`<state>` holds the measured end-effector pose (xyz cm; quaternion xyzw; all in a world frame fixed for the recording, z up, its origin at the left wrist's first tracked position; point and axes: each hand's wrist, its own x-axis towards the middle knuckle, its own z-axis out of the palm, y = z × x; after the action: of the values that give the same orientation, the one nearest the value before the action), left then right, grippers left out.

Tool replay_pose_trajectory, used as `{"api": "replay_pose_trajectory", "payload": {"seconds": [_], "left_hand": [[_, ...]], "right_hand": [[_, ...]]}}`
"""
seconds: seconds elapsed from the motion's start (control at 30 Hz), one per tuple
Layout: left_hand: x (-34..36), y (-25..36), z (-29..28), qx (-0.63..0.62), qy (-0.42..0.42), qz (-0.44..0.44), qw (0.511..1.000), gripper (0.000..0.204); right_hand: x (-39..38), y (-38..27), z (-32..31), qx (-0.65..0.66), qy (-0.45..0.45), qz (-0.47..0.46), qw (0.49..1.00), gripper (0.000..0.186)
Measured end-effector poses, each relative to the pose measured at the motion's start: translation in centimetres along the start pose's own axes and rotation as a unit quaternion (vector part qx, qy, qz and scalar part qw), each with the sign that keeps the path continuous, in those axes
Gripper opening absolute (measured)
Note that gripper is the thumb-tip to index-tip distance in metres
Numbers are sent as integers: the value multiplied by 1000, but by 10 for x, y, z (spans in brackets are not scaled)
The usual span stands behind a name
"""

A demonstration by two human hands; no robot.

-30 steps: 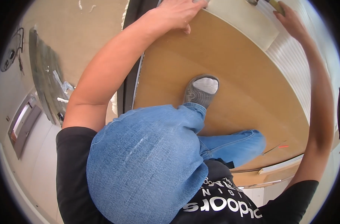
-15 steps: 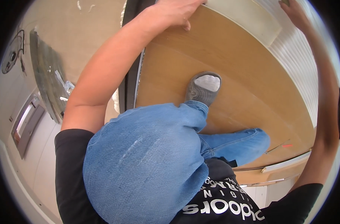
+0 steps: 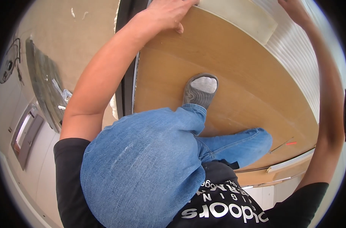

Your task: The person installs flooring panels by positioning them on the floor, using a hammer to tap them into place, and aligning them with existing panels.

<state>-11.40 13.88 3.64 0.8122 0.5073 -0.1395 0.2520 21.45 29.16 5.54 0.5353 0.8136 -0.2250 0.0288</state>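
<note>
My left hand (image 3: 167, 14) rests at the far edge of a brown wooden board (image 3: 226, 49), its thumb spread on the surface and some fingertips cut off by the frame. A pale strip (image 3: 245, 21) runs along that edge, beside white ribbed material (image 3: 290, 53). My right hand (image 3: 294, 11) reaches to the top right over the ribbed material; its fingers are cropped, and what they hold is out of sight. My foot, in a grey slip-on with a white sock (image 3: 200, 89), and my bent knee rest on the board.
A thin tool with a red part (image 3: 290, 143) lies on the board at right. A dark frame (image 3: 125, 95) borders its left side. Beyond are a beige surface (image 3: 78, 41) with white scraps, a streaked dark panel (image 3: 44, 79), a black object with cable (image 3: 9, 64) and a small hatch (image 3: 26, 136).
My right hand has moved up, taking the green-handled tool it held earlier out of view. My left hand has shifted slightly up and left in the picture.
</note>
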Motion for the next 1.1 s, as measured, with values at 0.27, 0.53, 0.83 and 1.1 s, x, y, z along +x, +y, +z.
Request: {"api": "replay_pose_trajectory", "payload": {"seconds": [0.27, 0.53, 0.83, 1.1], "left_hand": [[-2, -2, 3, -7, 9, -1, 1000, 94], [1, -2, 2, -14, 10, 3, 1000, 92], [3, -3, -4, -14, -16, 19, 1000, 83], [40, 8, 3, -92, 45, -53, 993, 44]], "right_hand": [[-5, -5, 8, -92, -106, 39, 989, 21], [-11, 22, 28, -27, -7, 44, 999, 28], [-75, -1, 102, 128, 72, 37, 989, 51], [-49, -3, 87, 77, -19, 58, 995, 42]]}}
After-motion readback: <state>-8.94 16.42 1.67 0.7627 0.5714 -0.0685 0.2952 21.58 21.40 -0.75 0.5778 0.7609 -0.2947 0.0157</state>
